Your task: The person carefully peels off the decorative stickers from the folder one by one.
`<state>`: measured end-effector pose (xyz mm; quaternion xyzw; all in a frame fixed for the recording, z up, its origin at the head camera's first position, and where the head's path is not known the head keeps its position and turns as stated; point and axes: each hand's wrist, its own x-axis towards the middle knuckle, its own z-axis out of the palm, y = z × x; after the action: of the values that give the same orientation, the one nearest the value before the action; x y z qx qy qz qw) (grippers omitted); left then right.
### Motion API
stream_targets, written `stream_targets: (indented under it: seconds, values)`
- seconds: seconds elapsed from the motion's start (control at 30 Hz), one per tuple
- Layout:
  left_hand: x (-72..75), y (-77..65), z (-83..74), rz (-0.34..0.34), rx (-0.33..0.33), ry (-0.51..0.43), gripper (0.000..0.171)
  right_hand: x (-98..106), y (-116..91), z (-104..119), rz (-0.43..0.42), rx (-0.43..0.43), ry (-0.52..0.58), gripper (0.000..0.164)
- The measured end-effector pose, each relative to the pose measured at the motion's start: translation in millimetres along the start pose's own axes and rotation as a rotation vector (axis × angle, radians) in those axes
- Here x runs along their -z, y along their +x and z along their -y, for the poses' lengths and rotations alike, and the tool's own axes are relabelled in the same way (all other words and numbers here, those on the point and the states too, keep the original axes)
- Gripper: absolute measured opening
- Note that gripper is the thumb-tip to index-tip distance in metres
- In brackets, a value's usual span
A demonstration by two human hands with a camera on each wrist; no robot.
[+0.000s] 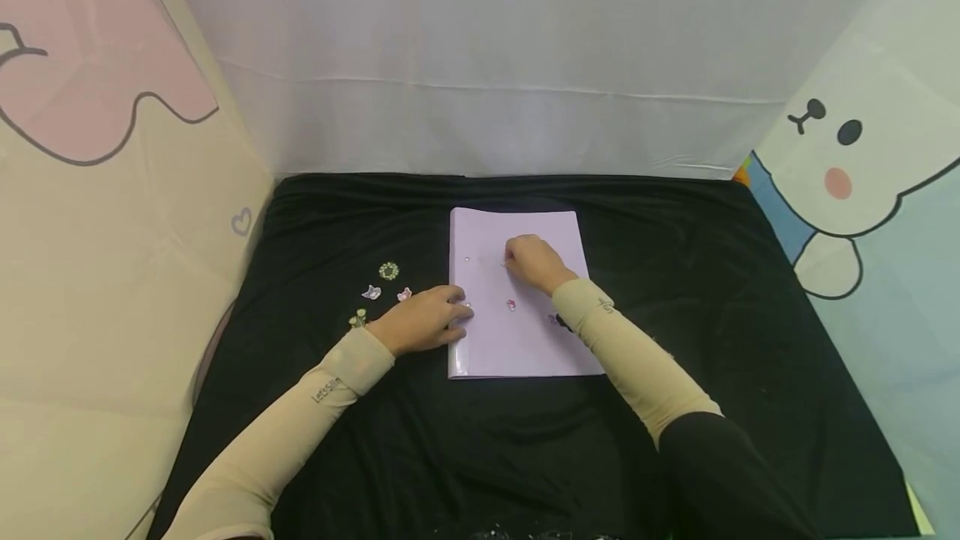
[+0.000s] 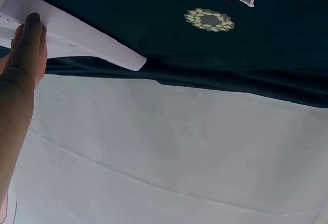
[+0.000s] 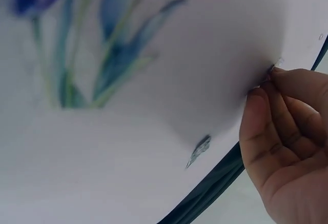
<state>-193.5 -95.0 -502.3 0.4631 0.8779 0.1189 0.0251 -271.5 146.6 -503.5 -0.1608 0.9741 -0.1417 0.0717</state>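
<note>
A lilac folder (image 1: 483,357) lies upright on the black cloth. My left hand (image 1: 426,320) rests on its left edge with fingers spread; the left wrist view shows the hand (image 2: 24,55) flat against the folder (image 2: 110,52). Over the upper middle of the cover, my right hand (image 1: 536,262) pinches a tiny piece, seemingly a sticker (image 3: 272,68), between thumb and forefinger; the fingertips mostly hide it. A small pink sticker (image 1: 512,305) sits below that hand. Blue tulips (image 3: 110,55) and a feather-like sticker (image 3: 200,150) show on the cover in the right wrist view.
Left of the folder lie a wreath sticker (image 1: 388,271), a grey-purple character sticker (image 1: 372,292), a pink character sticker (image 1: 405,294) and a flower sticker (image 1: 358,318). A white curtain (image 1: 465,132) hangs behind the cloth (image 1: 337,215), with printed panels at both sides.
</note>
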Motion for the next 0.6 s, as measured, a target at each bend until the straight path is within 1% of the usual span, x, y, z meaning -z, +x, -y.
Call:
stream_targets:
  seconds: [0.1,0.27,0.4,0.47,0.53,0.6]
  values:
    - [-0.8,0.0,0.7,0.003,0.0,0.002,0.029,0.1,2.4,-1.4,0.017,-0.003,0.018,0.01]
    - [-1.8,1.5,2.1,-0.005,-0.007,0.01,0.029,2.3,6.1,-6.4,0.051,0.021,0.044,0.012]
    - [-1.6,1.0,1.8,-0.012,-0.014,0.006,0.028,2.6,7.9,-7.1,0.088,0.029,0.039,0.013]
    - [-1.8,1.0,2.0,-0.008,-0.01,0.009,0.028,2.1,9.4,-6.8,0.11,0.031,0.016,0.015]
    - [-2.3,1.2,2.4,-0.009,-0.011,0.013,0.028,1.0,11.0,-6.6,0.135,0.028,-0.022,0.018]
    - [-2.6,1.8,2.5,-0.006,-0.01,0.013,0.029,-0.6,12.8,-7.1,0.153,0.042,-0.076,0.02]
